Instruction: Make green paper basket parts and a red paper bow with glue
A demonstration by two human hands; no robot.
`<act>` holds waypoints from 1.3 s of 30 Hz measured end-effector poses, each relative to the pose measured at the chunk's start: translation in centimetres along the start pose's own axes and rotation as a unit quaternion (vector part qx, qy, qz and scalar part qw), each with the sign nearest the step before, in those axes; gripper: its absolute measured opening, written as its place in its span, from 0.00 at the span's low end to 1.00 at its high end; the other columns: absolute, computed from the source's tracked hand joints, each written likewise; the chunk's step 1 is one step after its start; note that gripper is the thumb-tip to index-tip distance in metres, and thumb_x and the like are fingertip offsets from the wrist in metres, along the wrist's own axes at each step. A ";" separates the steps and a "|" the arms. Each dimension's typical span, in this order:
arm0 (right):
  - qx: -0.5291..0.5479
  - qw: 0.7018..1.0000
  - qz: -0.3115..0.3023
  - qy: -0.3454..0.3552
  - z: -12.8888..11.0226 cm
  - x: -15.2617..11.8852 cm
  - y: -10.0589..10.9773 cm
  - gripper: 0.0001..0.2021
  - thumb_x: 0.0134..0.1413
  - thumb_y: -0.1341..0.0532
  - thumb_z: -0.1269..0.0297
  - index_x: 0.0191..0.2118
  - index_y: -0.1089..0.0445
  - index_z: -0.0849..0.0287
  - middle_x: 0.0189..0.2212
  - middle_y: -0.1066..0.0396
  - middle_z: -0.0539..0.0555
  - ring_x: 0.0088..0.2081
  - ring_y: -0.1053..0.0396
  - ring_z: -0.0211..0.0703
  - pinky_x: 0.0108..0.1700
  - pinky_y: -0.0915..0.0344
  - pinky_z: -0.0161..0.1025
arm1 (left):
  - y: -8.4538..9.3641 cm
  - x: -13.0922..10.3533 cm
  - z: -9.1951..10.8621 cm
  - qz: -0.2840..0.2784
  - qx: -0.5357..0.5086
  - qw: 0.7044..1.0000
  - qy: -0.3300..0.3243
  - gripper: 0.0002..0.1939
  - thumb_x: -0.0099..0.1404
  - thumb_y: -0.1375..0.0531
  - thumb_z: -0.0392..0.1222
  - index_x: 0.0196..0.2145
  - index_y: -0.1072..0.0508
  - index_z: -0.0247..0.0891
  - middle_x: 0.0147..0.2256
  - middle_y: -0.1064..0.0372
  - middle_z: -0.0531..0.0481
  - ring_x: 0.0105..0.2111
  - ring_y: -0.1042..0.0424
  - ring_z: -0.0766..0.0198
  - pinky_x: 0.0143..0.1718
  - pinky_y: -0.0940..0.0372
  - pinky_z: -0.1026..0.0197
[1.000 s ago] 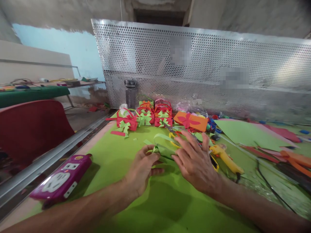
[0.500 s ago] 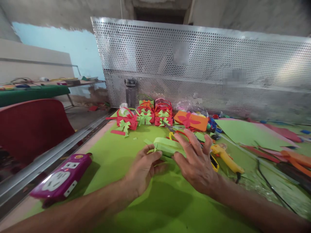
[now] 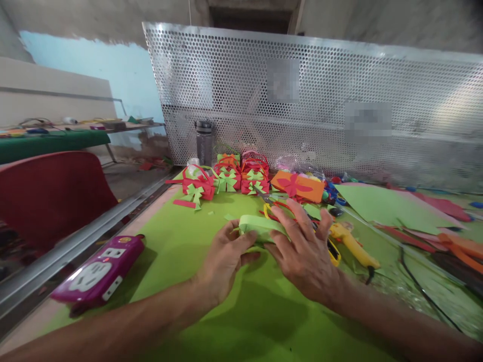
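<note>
Our left hand [image 3: 226,256] pinches the green paper piece [image 3: 260,222] | our right hand [image 3: 307,254], fingers spread, at its far end, grip unclear | red bags [image 3: 207,189] bowed, ours visibly bowless

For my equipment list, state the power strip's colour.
The power strip is purple and white, clearest in the head view.

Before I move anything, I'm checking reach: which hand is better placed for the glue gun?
Likely the right hand: though both are at the green paper, the glue gun lies to its right, and the left hand would have to reach across.
</note>
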State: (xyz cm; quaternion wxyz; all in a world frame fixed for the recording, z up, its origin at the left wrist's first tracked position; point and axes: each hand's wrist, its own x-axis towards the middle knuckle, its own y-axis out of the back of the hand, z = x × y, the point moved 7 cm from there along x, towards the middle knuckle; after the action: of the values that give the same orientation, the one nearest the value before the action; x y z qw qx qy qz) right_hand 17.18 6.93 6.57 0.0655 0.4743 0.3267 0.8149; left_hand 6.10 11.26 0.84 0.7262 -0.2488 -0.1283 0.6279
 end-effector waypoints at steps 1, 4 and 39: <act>-0.002 1.000 0.000 -0.001 0.0 0.0 0.1 0.04 0.54 0.41 0.70 0.29 0.32 0.61 0.52 0.34 0.63 0.59 0.47 0.63 0.56 0.65 0.68 | -0.1 -0.1 0.1 -0.003 0.005 1.000 -0.011 0.14 0.53 0.35 0.36 0.37 0.32 0.37 0.36 0.29 0.48 0.33 0.29 0.63 0.33 0.32 0.60; -0.008 1.000 0.002 -0.001 -0.1 0.0 0.6 0.05 0.54 0.42 0.71 0.28 0.32 0.61 0.54 0.35 0.63 0.60 0.48 0.63 0.57 0.67 0.68 | -0.3 -0.3 0.2 -0.020 0.025 0.999 -0.022 0.14 0.54 0.35 0.37 0.38 0.33 0.37 0.38 0.30 0.47 0.35 0.30 0.63 0.35 0.33 0.59; 0.178 0.973 0.026 -0.146 4.4 0.8 0.6 0.07 0.52 0.39 0.70 0.27 0.39 0.58 0.31 0.27 0.50 0.36 0.29 0.42 0.55 0.55 0.55 | 0.2 -0.5 -0.4 -0.020 0.039 0.998 0.043 0.13 0.56 0.37 0.40 0.39 0.31 0.37 0.45 0.32 0.43 0.40 0.30 0.59 0.33 0.35 0.59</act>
State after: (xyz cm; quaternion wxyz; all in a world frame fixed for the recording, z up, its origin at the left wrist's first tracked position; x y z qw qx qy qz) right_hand 20.42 8.90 9.01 0.0061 0.6006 0.4411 0.6669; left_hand 6.08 10.67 0.43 0.7526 -0.2445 -0.0776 0.6064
